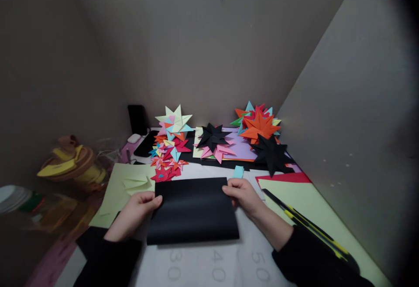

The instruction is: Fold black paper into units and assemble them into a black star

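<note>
A sheet of black paper (193, 213) is bent over on itself, with a rounded fold along its near edge. My left hand (139, 210) pinches its upper left side, thumb on top. At the upper right corner my right hand (242, 193) grips it the same way. Beneath lies white paper (196, 265) printed with large numbers that read 30, 40 and 50. Just past my right hand sits a small light blue paper piece (238, 172). Pale green paper (113, 191) lies beyond my left hand, with folded pale green pieces (137, 183) on it.
Folded paper stars stand at the back: black (212, 136), orange (260, 125), pale green (175, 119). A black and yellow utility knife (307, 221) rests on pale green paper at right. Left are a lidded jar (19, 199), a yellow-brown cup (78, 165) and a phone (137, 119). Grey walls enclose the desk.
</note>
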A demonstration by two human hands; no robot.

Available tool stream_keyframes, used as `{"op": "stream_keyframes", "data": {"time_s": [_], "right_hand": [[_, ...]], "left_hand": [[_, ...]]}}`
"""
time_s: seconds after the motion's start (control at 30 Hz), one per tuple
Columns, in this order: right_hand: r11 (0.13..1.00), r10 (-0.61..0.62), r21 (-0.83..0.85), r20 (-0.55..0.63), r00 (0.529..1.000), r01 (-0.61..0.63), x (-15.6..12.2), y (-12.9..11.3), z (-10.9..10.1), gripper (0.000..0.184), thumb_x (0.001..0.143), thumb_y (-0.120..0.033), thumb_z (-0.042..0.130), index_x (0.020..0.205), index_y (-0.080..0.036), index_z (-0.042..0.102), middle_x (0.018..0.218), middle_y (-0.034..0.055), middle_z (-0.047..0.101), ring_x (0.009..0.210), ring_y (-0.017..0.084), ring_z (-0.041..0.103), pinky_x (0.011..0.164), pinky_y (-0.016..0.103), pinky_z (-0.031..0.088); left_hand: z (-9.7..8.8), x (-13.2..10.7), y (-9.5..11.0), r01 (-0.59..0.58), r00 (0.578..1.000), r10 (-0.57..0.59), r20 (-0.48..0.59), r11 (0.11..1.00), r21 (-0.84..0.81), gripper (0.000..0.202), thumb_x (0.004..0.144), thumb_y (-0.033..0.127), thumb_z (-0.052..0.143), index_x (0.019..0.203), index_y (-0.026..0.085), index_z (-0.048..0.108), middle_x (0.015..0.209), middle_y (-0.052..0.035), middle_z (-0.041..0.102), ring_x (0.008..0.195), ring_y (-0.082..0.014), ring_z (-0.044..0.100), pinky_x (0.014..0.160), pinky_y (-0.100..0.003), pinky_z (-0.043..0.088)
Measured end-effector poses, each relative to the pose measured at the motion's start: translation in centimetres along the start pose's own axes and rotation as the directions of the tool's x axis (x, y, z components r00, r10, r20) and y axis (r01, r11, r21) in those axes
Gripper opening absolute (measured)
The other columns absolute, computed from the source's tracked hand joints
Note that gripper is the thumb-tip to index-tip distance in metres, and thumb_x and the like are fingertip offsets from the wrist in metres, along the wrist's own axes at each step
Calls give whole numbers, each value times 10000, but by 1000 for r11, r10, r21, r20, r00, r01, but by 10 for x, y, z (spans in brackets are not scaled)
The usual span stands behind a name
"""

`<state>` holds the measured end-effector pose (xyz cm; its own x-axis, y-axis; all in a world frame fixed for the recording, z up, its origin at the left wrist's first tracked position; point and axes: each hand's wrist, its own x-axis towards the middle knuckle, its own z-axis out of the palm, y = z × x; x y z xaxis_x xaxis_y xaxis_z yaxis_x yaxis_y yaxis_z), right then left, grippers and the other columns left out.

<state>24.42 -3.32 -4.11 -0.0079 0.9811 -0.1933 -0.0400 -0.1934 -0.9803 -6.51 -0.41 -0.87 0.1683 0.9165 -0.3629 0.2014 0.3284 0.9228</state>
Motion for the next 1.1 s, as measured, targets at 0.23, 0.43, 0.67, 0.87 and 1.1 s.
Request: {"op": "stream_keyframes", "data": {"time_s": [0.23, 0.43, 0.67, 0.87, 1.1], "right_hand": [[986, -25, -163, 38, 999, 31, -4, -30, 1, 387, 662, -437, 683, 484, -202, 433, 367, -50, 465, 349, 86, 381, 410, 215, 235], [961, -98, -264, -53, 994, 80, -17, -4, 1, 390, 698, -423, 624, 489, -216, 367, 487, -51, 391, 471, 114, 378, 477, 248, 289], [738, -247, -660, -77, 966, 136, -13, 13, -8, 321, 723, -284, 582, 466, -201, 408, 700, 5, 484, 684, 163, 499, 668, 297, 378], [510, -227, -858, -62, 972, 64, -11, 14, -1, 262, 794, -276, 559, 546, -199, 521, 757, 21, 522, 771, 176, 509, 615, 274, 315], [420, -185, -908, -77, 980, 8, -9, 7, 5, 262, 774, -270, 587, 546, -194, 483, 734, 26, 523, 787, 191, 497, 589, 274, 271]], "left_hand": [[1, 3, -3, -9, 995, 24, 96, 989, -151, 362, 600, 440, 759, 601, 157, 532, 570, 20, 565, 497, -112, 488, 497, -219, 353], [4, 6, -3, -70, 994, 74, 80, 997, -45, 448, 559, 431, 769, 534, 180, 399, 470, 77, 405, 442, -65, 331, 470, -191, 223], [13, 4, -10, -95, 992, 73, 102, 969, 229, 455, 599, 480, 699, 511, 195, 355, 481, 81, 316, 465, -78, 274, 491, -215, 185], [13, 6, -16, -93, 993, 116, -12, 846, 525, 352, 628, 450, 651, 521, 201, 426, 474, 54, 416, 478, -119, 374, 504, -239, 213], [22, 3, -5, -42, 994, 109, -19, 525, 850, 262, 762, 430, 511, 621, 209, 491, 598, -13, 564, 579, -180, 505, 523, -264, 221]]}}
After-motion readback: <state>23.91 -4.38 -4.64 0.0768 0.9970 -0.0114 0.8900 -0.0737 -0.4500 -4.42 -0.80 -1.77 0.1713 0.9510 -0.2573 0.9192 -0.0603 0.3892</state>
